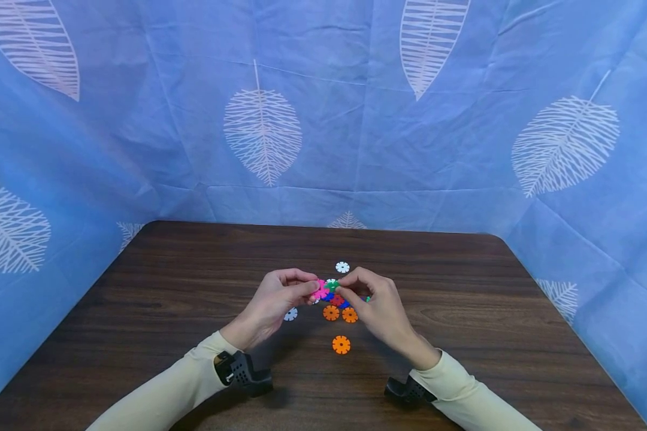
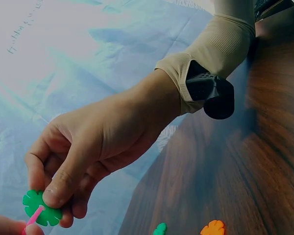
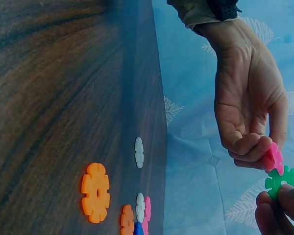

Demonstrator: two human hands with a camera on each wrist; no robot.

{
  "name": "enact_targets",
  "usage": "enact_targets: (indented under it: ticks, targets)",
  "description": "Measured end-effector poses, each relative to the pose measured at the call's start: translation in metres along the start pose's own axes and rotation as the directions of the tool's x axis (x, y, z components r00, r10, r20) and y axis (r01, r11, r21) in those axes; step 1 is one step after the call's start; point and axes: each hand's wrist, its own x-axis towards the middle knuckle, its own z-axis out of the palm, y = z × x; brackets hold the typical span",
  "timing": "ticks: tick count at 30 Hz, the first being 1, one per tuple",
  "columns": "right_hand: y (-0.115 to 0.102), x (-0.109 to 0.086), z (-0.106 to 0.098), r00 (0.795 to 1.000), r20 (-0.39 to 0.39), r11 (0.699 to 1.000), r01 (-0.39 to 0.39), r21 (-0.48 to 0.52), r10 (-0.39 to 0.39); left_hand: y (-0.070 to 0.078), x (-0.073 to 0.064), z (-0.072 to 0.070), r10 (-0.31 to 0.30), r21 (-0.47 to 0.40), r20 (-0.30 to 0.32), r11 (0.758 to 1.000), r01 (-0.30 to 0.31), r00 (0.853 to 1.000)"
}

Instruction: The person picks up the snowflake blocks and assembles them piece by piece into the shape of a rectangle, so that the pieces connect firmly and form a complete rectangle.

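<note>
My left hand pinches a pink slotted snowflake disc between thumb and fingers. A green slotted disc is pinched by my right hand. In the left wrist view, the edge of the pink disc sits in a slot of the green disc, the two standing crosswise. The right wrist view also has the pink disc meeting the green disc edge to edge. Both are held up above the table.
Below the hands several loose discs lie on the dark wooden table: an orange disc nearest me, a red disc, a white disc to the left, another white disc beyond. A blue leaf-patterned cloth hangs behind.
</note>
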Motion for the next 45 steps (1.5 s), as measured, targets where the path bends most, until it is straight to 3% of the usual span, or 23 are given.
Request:
enact_targets:
  ticks: [14,22,31,39,45]
  targets:
    - [-0.001,0.006,-0.013,0.999,0.036,0.999,-0.034,-0.040,0.035,0.003,0.002,-0.005,0.033,-0.008,0.020,0.999,-0.033,0.999]
    - [0.012,0.014,-0.034,0.998,-0.021,0.995,-0.067,-0.073,0.066,0.010,0.005,-0.010,0.017,-0.070,0.041,0.997,-0.014,0.999]
    - [0.028,0.019,-0.054,0.989,-0.007,0.981,-0.150,-0.126,0.150,0.013,0.005,-0.014,0.024,-0.094,0.085,0.995,-0.016,0.996]
    - [0.049,0.020,-0.060,0.977,0.076,0.960,-0.178,-0.218,0.198,0.009,0.008,-0.015,-0.016,-0.098,0.056,0.995,0.021,0.998]
    - [0.069,0.014,-0.061,0.943,0.191,0.932,-0.208,-0.296,0.271,0.006,0.012,-0.017,-0.057,-0.156,0.052,0.986,0.065,0.997]
